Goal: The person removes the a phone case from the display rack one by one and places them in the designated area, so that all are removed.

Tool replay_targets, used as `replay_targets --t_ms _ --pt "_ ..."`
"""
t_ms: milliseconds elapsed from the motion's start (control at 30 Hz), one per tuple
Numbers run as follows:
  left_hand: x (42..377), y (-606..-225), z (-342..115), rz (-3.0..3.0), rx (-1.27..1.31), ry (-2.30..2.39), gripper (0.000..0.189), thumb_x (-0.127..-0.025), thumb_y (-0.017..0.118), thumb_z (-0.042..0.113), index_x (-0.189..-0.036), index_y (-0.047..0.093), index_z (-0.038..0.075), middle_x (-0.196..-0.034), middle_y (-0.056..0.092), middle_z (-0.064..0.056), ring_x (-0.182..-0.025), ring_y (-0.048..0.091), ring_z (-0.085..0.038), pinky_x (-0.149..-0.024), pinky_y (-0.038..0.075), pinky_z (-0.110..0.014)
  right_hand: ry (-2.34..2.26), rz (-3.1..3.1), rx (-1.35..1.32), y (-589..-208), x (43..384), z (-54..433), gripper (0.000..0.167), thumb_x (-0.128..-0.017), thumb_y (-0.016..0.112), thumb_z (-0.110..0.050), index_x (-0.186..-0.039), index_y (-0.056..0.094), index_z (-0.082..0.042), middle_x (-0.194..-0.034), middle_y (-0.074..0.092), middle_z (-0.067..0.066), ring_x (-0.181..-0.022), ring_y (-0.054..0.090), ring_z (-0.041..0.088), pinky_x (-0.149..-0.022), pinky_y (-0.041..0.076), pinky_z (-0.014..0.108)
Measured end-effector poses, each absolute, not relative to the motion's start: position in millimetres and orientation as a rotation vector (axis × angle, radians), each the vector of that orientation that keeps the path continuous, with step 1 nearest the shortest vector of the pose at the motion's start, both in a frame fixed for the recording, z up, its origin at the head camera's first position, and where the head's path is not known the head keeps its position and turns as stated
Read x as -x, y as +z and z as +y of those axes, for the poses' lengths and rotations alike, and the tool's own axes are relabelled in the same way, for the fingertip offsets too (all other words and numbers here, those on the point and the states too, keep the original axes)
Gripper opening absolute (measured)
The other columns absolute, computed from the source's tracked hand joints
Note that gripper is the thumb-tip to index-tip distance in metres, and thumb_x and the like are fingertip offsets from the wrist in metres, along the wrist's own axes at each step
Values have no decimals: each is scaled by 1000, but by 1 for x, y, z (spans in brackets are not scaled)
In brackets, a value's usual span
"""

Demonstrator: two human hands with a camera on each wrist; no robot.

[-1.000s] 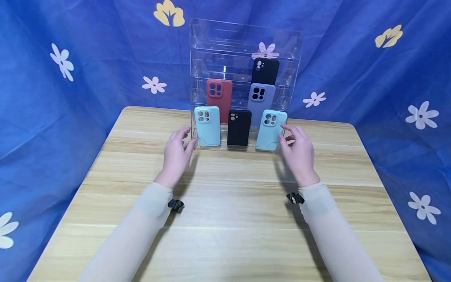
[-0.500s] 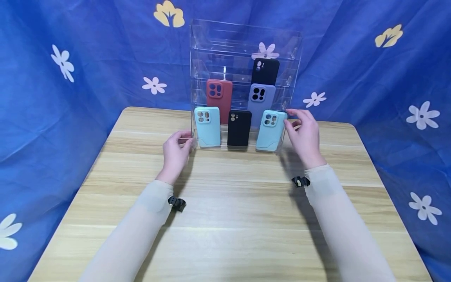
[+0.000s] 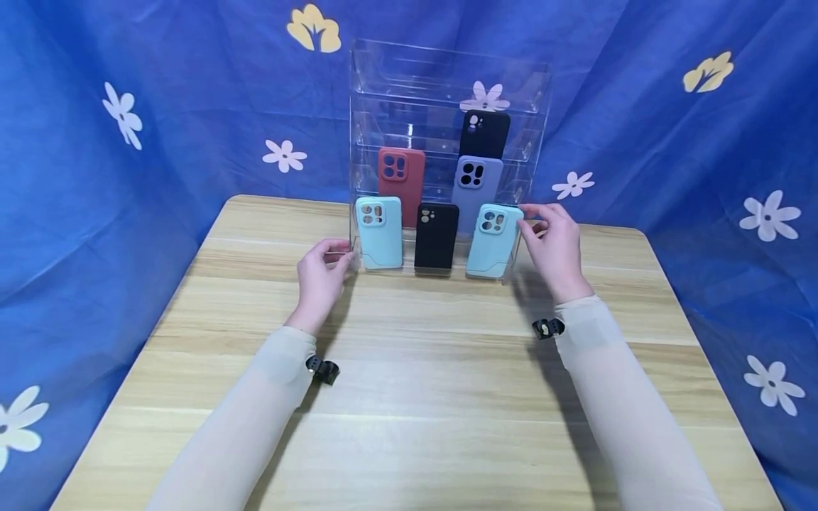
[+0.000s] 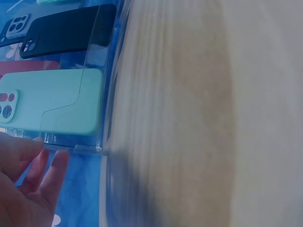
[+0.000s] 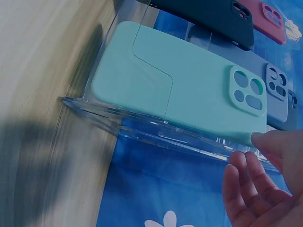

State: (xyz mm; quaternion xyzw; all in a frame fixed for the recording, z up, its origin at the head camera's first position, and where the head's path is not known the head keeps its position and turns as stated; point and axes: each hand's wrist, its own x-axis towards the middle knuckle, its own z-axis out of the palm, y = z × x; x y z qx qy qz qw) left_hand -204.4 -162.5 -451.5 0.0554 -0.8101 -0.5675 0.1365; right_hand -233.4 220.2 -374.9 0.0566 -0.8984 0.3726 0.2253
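Observation:
A clear stepped display stand [image 3: 447,67] holds several phone cases at the back of the table. In its front row stand a left light blue phone case [image 3: 381,245], a black phone case [image 3: 437,245] and a right light blue phone case [image 3: 488,252]. My left hand [image 3: 317,273] holds the stand's lower left side edge, thumb in front. My right hand [image 3: 556,245] pinches the upper right corner of the right light blue case; in the right wrist view its thumb [image 5: 267,142] touches that corner, the index finger is largely hidden, and the other fingers stay apart.
Higher on the stand are a red case [image 3: 409,177], a lavender case [image 3: 486,186] and another black case [image 3: 486,138]. The wooden table [image 3: 422,397] stretches in front. A blue flowered curtain [image 3: 192,92] hangs close behind the stand.
My right hand has risen from beside the right light blue case to its upper corner. My left hand has settled onto the stand's edge. The cases keep their places.

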Motion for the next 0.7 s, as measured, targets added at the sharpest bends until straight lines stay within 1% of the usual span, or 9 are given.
replay_targets --t_ms 100,133,167,233,300,367,433,533,700 --pt "204 -453 -163 -2339 -155 -1654 23 -97 71 6 -120 71 3 -115 73 -16 -102 72 -29 -77 70 -34 1029 -2464 -173 -376 234 221 24 -96 73 -11 -120 75 -7 -109 70 12 -84 72 27 -74 64 31" --pt "204 -454 -163 -2338 -153 -1656 22 -97 70 6 -120 71 3 -115 73 -16 -102 72 -28 -77 70 -34 1029 -2461 -176 -376 234 221 24 -96 73 -12 -120 75 -7 -109 71 12 -85 72 27 -74 65 33" --pt "204 -454 -164 -2339 -149 -1651 22 -97 71 7 -120 71 4 -115 73 -16 -102 72 -28 -77 70 -34 1031 -2460 -179 -377 235 221 23 -96 73 -12 -119 75 -7 -109 71 11 -85 73 27 -73 64 31" --pt "204 -454 -164 -2339 -143 -1647 23 -97 71 7 -120 71 4 -116 73 -16 -102 72 -27 -77 70 -34 1038 -2461 -178 -376 235 222 23 -96 74 -13 -118 76 -8 -110 72 10 -86 72 26 -71 61 22" --pt "204 -454 -164 -2344 -140 -1628 23 -97 71 7 -120 72 4 -116 73 -16 -102 71 -27 -76 70 -33 1044 -2464 -175 -376 235 223 23 -95 75 -14 -117 76 -9 -110 73 9 -86 72 25 -67 56 12" --pt "204 -453 -164 -2346 -137 -1614 23 -97 71 7 -120 72 5 -116 74 -16 -102 72 -28 -75 70 -32 1052 -2466 -177 -376 235 224 22 -95 76 -14 -116 76 -9 -109 74 9 -87 71 22 -64 50 5" --pt "204 -453 -164 -2347 -135 -1601 22 -97 72 7 -119 73 5 -115 74 -16 -101 72 -28 -74 70 -30 1057 -2462 -184 -375 236 226 21 -95 76 -14 -115 77 -9 -107 75 9 -87 70 21 -64 47 3" --pt "204 -453 -164 -2347 -135 -1590 21 -97 72 6 -118 73 4 -113 75 -16 -100 73 -29 -71 69 -29 1074 -2454 -202 -375 236 227 20 -94 76 -12 -114 77 -8 -102 76 9 -86 70 18 -66 49 4" --pt "205 -453 -163 -2337 -139 -1595 20 -96 72 5 -116 74 4 -110 75 -16 -98 73 -28 -71 70 -35 1159 -2443 -187 -375 237 229 20 -94 77 -12 -113 77 -7 -97 76 12 -82 67 10 -71 55 6"
